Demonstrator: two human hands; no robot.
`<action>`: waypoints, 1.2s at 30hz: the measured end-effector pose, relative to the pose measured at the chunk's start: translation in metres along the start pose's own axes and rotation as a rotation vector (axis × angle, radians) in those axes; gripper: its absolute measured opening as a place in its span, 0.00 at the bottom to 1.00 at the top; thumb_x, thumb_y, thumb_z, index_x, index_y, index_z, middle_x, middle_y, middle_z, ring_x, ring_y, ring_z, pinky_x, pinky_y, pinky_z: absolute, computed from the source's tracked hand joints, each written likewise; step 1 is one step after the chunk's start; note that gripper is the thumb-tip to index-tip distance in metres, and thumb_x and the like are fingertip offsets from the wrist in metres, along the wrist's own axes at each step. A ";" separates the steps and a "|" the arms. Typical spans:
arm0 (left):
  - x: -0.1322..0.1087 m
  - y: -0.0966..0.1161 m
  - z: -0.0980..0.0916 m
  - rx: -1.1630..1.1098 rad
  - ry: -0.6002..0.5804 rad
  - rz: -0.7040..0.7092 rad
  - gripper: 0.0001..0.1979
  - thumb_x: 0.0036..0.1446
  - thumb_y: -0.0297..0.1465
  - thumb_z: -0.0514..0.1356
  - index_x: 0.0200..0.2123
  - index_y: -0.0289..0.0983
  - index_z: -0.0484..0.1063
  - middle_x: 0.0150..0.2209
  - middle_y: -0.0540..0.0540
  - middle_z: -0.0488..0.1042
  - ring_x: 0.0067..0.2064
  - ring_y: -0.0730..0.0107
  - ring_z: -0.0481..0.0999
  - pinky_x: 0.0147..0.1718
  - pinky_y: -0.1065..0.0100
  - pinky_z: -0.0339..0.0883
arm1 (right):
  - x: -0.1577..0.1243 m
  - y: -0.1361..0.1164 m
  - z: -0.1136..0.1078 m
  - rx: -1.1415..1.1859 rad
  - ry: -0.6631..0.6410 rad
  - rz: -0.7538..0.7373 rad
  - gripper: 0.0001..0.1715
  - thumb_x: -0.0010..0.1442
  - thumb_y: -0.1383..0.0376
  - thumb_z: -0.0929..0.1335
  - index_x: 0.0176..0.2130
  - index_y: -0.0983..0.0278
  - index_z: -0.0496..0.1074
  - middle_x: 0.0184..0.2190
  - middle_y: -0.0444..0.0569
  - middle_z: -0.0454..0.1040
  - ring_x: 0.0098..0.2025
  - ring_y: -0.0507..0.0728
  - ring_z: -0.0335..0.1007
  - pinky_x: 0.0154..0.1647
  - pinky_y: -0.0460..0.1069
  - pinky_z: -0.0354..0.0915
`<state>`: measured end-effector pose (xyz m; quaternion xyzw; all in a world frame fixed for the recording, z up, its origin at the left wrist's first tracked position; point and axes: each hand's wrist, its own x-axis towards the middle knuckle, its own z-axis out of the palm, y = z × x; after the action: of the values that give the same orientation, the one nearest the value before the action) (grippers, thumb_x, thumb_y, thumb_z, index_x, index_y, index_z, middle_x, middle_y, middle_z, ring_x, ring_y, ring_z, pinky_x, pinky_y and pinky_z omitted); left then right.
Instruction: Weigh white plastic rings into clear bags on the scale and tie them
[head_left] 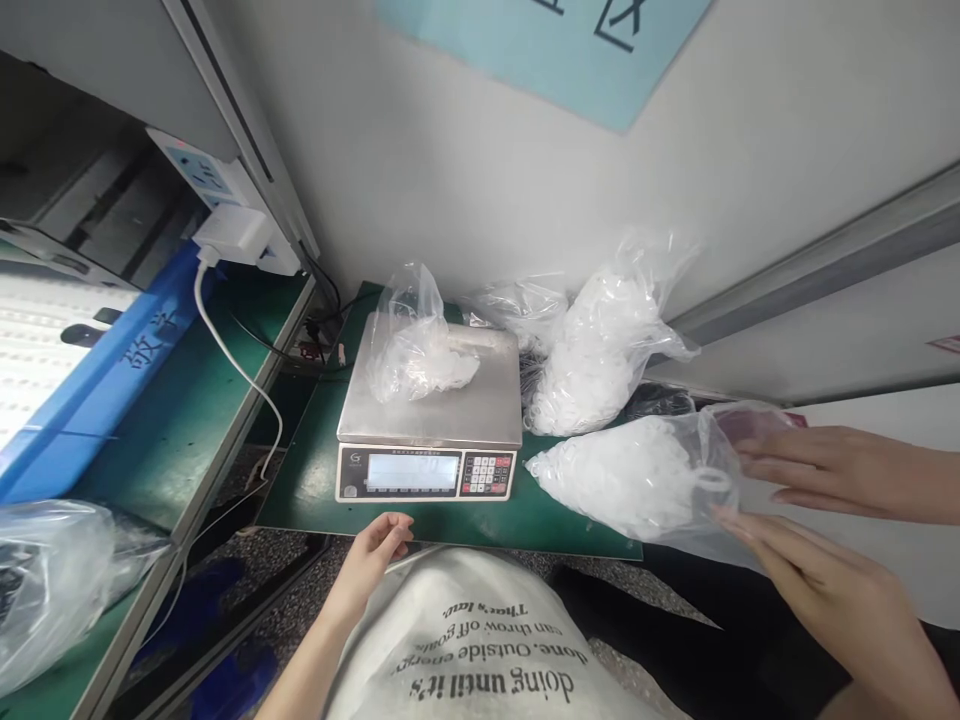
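My left hand point(381, 543) rests at the table's front edge, just below the digital scale point(427, 474). Its fingers are loosely curled in with the thumb against them, and nothing shows in it. My right hand is out of sight. On the scale's metal plate lies a clear plastic bag point(431, 362) with a small lump of white pieces inside. To the right, a co-worker's two hands point(840, 462) are at the mouth of a clear bag point(630, 475) filled with white ring-like pieces. That bag lies on its side on the table.
Another full bag of white pieces point(589, 350) leans near the wall, beside a crumpled clear bag point(525, 305). At left stand a power strip point(202, 170) with a white cable, a blue bin point(112, 370) and a plastic bag point(60, 590). A co-worker's dark-clothed legs point(675, 610) extend below the table at right.
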<state>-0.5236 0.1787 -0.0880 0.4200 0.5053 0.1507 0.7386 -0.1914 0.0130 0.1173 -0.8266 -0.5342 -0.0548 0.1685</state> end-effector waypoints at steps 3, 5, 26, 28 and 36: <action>0.001 -0.001 0.001 0.002 0.004 -0.003 0.24 0.35 0.51 0.60 0.26 0.36 0.67 0.23 0.51 0.65 0.25 0.73 0.61 0.27 0.71 0.57 | -0.021 -0.019 -0.005 -0.091 -0.014 -0.099 0.19 0.58 0.53 0.58 0.33 0.56 0.74 0.32 0.43 0.77 0.33 0.58 0.74 0.30 0.49 0.71; 0.002 -0.002 0.001 0.003 0.002 -0.006 0.24 0.35 0.51 0.60 0.27 0.36 0.67 0.23 0.51 0.64 0.25 0.73 0.61 0.27 0.71 0.57 | -0.031 -0.023 -0.006 -0.154 0.005 -0.180 0.14 0.59 0.58 0.60 0.33 0.56 0.73 0.32 0.41 0.77 0.30 0.57 0.74 0.27 0.49 0.72; -0.001 0.000 0.002 0.040 0.027 0.011 0.26 0.35 0.54 0.60 0.26 0.37 0.68 0.22 0.49 0.65 0.24 0.71 0.63 0.25 0.70 0.60 | -0.060 -0.031 -0.016 0.128 -0.294 -0.086 0.13 0.57 0.60 0.63 0.32 0.57 0.77 0.29 0.41 0.77 0.28 0.56 0.75 0.28 0.42 0.73; 0.001 0.001 0.003 0.064 0.016 0.012 0.26 0.35 0.55 0.60 0.26 0.37 0.68 0.22 0.49 0.66 0.25 0.70 0.63 0.25 0.70 0.60 | -0.066 -0.030 -0.016 0.154 -0.348 -0.054 0.12 0.57 0.61 0.64 0.34 0.57 0.78 0.31 0.43 0.77 0.30 0.57 0.75 0.31 0.42 0.73; 0.005 0.004 0.007 0.075 0.006 0.010 0.26 0.33 0.54 0.61 0.26 0.37 0.68 0.23 0.50 0.65 0.26 0.71 0.63 0.27 0.70 0.59 | -0.046 -0.034 -0.021 0.102 -0.197 -0.200 0.14 0.59 0.62 0.62 0.33 0.56 0.77 0.29 0.40 0.77 0.28 0.53 0.75 0.26 0.39 0.72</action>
<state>-0.5147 0.1807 -0.0868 0.4497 0.5106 0.1366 0.7200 -0.2397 -0.0215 0.1321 -0.7611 -0.6297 0.0372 0.1510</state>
